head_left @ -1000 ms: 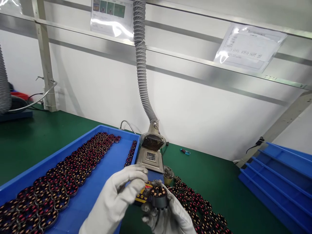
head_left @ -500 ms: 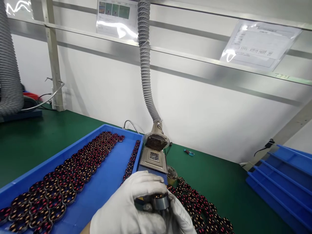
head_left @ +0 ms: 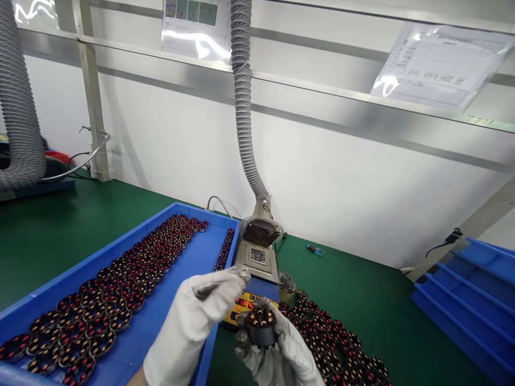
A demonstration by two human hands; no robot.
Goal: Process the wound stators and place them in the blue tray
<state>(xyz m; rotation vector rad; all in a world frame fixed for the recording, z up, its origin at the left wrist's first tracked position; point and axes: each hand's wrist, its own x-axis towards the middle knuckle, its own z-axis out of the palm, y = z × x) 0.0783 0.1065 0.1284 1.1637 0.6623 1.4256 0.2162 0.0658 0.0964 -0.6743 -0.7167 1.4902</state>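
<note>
Nearest, the gloved right hand (head_left: 277,356) grips a wound stator (head_left: 261,327) from below, fingers curled around its dark body. Beside the stator, the gloved left hand (head_left: 201,316) hovers with fingers loosely bent, holding nothing. Behind the stator stands a solder pot (head_left: 257,268); left of it a blue tray (head_left: 189,268) of stators; above, the extraction hose (head_left: 243,107).

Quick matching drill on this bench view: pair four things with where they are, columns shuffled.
1. wound stator
2. blue tray
3. solder pot
4. stacked blue trays

A. far right of the bench
B. under the hose's fan hood
C. gripped in the right hand
D. left of the left hand, lined with rows of stators

Pairs: 1-C, 2-D, 3-B, 4-A
</note>
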